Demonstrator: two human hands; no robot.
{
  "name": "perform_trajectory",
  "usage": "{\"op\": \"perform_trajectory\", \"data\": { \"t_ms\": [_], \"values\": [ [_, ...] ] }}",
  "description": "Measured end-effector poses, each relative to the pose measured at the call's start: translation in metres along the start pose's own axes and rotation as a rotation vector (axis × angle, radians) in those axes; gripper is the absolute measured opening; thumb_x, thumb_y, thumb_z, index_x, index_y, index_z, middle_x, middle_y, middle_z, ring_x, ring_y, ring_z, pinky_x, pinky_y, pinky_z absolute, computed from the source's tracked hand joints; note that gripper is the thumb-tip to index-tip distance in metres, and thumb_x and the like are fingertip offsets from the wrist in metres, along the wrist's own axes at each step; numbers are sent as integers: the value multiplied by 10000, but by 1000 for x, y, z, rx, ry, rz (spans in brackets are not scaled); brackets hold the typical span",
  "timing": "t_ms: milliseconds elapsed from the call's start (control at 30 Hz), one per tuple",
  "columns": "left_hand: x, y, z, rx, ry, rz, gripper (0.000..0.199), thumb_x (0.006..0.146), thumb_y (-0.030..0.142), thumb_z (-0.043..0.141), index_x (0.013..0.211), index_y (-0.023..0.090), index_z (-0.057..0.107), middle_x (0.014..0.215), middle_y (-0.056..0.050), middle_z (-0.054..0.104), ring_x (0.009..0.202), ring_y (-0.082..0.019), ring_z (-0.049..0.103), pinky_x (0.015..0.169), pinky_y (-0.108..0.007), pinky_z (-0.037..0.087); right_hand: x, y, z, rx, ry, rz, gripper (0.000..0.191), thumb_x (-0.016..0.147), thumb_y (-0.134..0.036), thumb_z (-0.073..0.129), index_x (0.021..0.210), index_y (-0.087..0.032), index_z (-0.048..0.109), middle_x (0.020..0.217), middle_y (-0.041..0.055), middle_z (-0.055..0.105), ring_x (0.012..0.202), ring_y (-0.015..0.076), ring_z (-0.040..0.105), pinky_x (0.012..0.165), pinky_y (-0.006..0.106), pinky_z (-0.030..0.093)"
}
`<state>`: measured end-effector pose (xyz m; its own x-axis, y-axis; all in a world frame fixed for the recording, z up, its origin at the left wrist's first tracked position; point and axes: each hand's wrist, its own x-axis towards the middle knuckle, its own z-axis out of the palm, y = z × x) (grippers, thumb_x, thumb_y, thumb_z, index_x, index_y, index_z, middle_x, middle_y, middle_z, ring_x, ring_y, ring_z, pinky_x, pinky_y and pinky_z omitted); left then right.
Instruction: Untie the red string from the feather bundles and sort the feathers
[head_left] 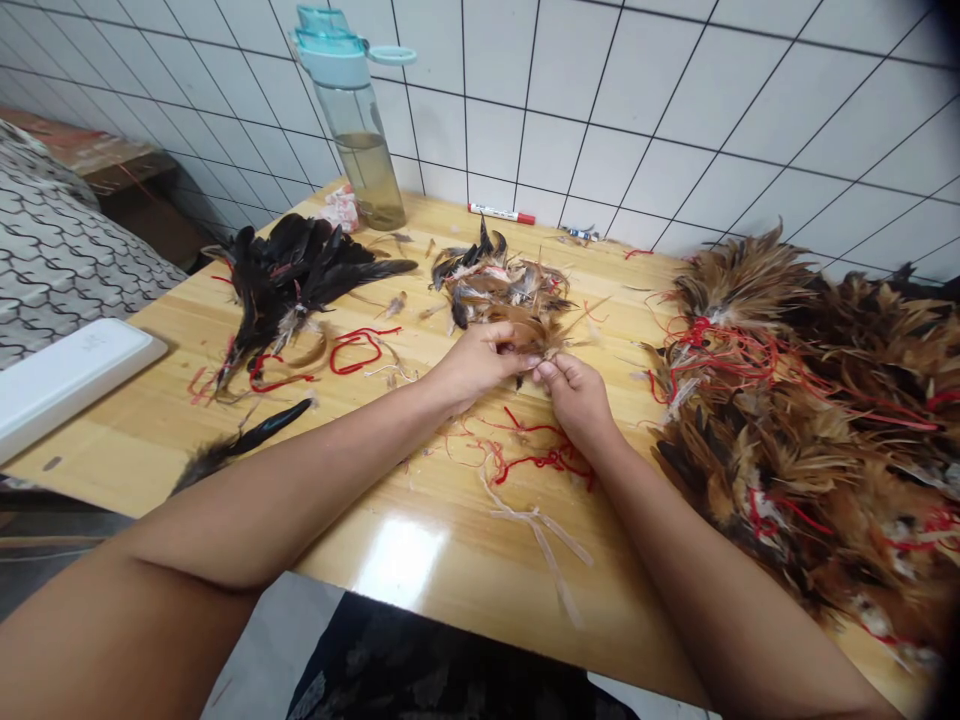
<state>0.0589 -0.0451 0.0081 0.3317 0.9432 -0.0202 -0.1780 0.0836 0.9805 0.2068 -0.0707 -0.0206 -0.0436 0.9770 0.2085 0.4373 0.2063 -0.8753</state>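
Note:
Both hands meet over the middle of the wooden table (315, 510). In my left hand (484, 362) is a small bunch of brown feathers (536, 328), pinched near its base with the fingers closed. My right hand (574, 395) comes in from the right, its thumb and fingers pinched together at the base of that bunch. Just behind lies a loose pile of mixed feathers (502, 283). Tangled red yarn (555, 458) and strips of clear ribbon (536, 525) lie on the table in front of the hands.
Bunches of brown feathers tied with red string (810, 420) cover the right side. Dark feathers (292, 265) lie at the left. A blue-lidded water bottle (367, 150) and a red-capped marker (499, 213) are by the tiled wall. A white box-like object (75, 375) sits at the left edge.

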Motion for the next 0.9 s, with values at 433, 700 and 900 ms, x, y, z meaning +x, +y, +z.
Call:
{"op": "perform_trajectory", "data": {
  "t_ms": [433,700,900],
  "values": [
    [0,-7,-3,-107,-137,-32,424,570,300,863,887,113,652,757,-23,679,666,-118,606,601,-238,420,-8,-11,2,-644,2,-65,174,839,-145,433,733,-202,559,808,88,616,743,216,545,654,328,395],
    [4,-4,-11,17,-82,-7,387,553,314,855,825,110,670,761,-30,687,693,-136,610,704,-287,485,-7,-4,2,-406,-31,-175,210,909,-235,489,777,-202,649,791,56,603,806,203,562,737,327,435],
    [5,8,-16,125,-128,40,356,570,308,833,829,114,685,830,-54,717,780,-171,643,781,-317,505,0,1,-1,-128,-9,-162,174,831,-291,625,683,-206,656,770,44,546,842,197,532,786,337,446]
  ]
}}
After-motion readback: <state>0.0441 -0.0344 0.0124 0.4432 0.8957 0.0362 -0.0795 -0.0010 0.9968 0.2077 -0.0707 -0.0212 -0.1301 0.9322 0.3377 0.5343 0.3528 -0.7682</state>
